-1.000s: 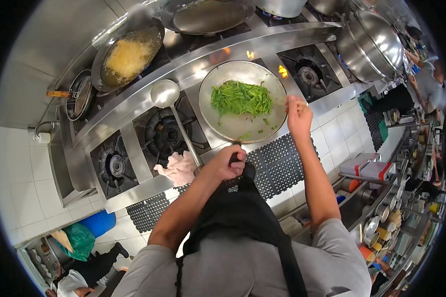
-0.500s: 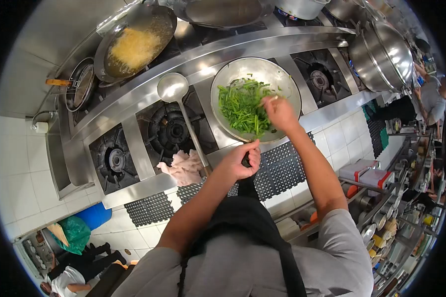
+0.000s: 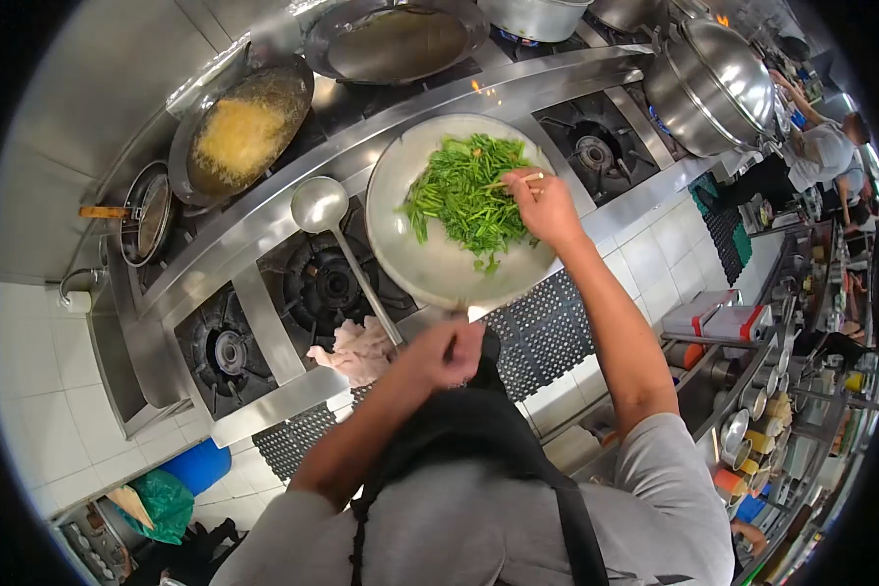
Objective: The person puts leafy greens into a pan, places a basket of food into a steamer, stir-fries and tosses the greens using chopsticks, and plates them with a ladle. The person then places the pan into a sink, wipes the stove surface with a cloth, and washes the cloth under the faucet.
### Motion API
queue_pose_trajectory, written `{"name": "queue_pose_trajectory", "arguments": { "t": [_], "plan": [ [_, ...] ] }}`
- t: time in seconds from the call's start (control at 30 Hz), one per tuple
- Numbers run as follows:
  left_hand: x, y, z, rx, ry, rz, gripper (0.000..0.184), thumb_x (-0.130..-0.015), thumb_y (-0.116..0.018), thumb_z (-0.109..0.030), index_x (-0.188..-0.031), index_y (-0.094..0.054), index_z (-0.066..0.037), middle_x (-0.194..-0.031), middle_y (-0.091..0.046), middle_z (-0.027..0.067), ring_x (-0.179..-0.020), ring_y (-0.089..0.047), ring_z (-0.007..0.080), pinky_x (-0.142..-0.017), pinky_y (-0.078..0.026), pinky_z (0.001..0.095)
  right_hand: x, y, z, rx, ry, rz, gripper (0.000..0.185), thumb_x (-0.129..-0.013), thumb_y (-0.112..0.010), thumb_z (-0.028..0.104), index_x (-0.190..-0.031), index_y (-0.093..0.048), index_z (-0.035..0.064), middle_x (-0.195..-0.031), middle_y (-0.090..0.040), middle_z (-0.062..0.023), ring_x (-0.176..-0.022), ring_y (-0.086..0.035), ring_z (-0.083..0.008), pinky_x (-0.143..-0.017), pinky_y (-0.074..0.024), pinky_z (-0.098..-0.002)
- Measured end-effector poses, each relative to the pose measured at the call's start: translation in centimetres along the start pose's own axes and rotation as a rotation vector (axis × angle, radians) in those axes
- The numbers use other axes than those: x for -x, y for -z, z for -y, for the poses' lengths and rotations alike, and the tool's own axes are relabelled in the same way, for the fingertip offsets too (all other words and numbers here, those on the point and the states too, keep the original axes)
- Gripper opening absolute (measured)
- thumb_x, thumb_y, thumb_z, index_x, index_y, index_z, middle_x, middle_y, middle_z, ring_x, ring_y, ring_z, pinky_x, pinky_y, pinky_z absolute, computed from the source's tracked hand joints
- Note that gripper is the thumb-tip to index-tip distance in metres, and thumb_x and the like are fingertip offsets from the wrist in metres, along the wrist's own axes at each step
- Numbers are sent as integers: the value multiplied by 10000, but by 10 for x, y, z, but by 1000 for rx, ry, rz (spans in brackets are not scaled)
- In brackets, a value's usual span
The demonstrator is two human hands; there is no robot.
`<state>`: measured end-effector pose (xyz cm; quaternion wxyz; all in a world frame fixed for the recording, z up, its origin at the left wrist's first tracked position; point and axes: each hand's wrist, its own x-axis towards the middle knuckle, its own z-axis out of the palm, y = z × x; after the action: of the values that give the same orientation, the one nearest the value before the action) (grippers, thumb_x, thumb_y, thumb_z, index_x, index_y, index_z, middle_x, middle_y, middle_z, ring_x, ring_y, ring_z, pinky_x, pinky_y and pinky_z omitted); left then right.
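Note:
My left hand [image 3: 447,354] is closed at the near edge of a wok [image 3: 415,269], at its handle, which the fingers mostly hide. Chopped leafy greens [image 3: 469,190] lie heaped in the wok, toward its far side. Between the fingers of my right hand [image 3: 545,205] is a pair of chopsticks [image 3: 520,180], with the tips against the right side of the greens. To the left of the wok, a long-handled ladle [image 3: 319,203] rests across the stove. Beside its handle lies a crumpled pink cloth [image 3: 354,354].
Behind stand a pan of bubbling oil with yellow food [image 3: 239,142], a wide dark wok [image 3: 396,44] and a large steel steamer [image 3: 708,88]. Small flames [image 3: 485,93] show past the wok. Burners [image 3: 227,350] flank it. People [image 3: 830,146] work at far right.
The wok has come up and tilted, showing more of its inside, and the greens have shifted into a heap. My left hand has moved down and left toward my body.

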<state>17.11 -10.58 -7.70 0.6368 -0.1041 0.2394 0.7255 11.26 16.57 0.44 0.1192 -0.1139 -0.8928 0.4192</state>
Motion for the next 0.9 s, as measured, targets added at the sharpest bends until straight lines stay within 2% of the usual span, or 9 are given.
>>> {"name": "queue_pose_trajectory", "arguments": {
  "t": [0.07,0.1,0.2,0.3,0.37,0.5,0.7,0.8,0.9],
  "plan": [
    [32,-10,-1,108,187,-60,296,-905,-625,-111,-690,-436,-187,-563,-374,-98,-470,-400,56,-429,-258,243,14,-8,0,-97,178,-32,246,-975,-540,128,-886,-716,-20,-872,-730,-182,-769,-693,-340,-719,-543,-396],
    [44,-16,0,266,373,-129,297,-905,-624,-119,-688,-434,-188,-561,-368,-96,-468,-400,60,-429,-261,248,30,-10,3,-124,81,104,245,-974,-550,136,-875,-715,-16,-845,-722,-185,-768,-692,-312,-711,-535,-386],
    [-10,-11,-30,309,176,-235,298,-915,-616,-150,-685,-431,-187,-560,-373,-92,-455,-393,70,-415,-258,251,41,-22,-6,-269,-81,319,248,-976,-558,146,-886,-720,-18,-822,-716,-190,-754,-696,-287,-698,-529,-384],
    [-36,-15,-58,236,261,-224,297,-910,-621,-152,-685,-430,-184,-559,-386,-84,-452,-405,75,-413,-259,254,3,-18,-3,-136,-40,32,252,-972,-579,174,-957,-739,-20,-852,-733,-191,-749,-703,-276,-714,-540,-375],
    [-2,-15,-20,183,242,-238,286,-901,-623,-127,-688,-443,-189,-572,-398,-91,-460,-401,56,-424,-252,236,-11,-32,-18,-209,-6,-142,242,-972,-575,179,-994,-750,13,-903,-749,-183,-756,-713,-275,-726,-551,-368],
    [26,-21,-10,309,292,-162,281,-901,-625,-124,-691,-451,-193,-584,-414,-97,-470,-407,46,-434,-257,237,30,-32,-4,-196,-14,189,218,-973,-571,148,-968,-746,18,-918,-747,-173,-791,-723,-289,-729,-554,-373],
    [-34,-8,-39,357,295,-141,288,-922,-601,-141,-697,-429,-191,-584,-399,-106,-468,-393,45,-433,-263,247,89,14,53,62,101,69,230,-969,-548,126,-922,-715,-23,-872,-725,-184,-802,-703,-346,-726,-548,-388],
    [28,-14,6,258,299,-119,302,-895,-644,-104,-702,-435,-204,-605,-438,-87,-492,-428,51,-439,-287,252,102,19,43,-183,-96,209,219,-971,-583,117,-934,-716,-54,-873,-729,-123,-766,-691,-193,-698,-536,-334],
    [26,-27,-4,346,309,-75,295,-911,-637,-144,-703,-438,-211,-607,-435,-93,-493,-412,53,-462,-296,264,91,15,31,-142,-150,285,239,-986,-575,139,-929,-716,-45,-864,-726,-126,-771,-690,-204,-706,-536,-329]
  ]
}}
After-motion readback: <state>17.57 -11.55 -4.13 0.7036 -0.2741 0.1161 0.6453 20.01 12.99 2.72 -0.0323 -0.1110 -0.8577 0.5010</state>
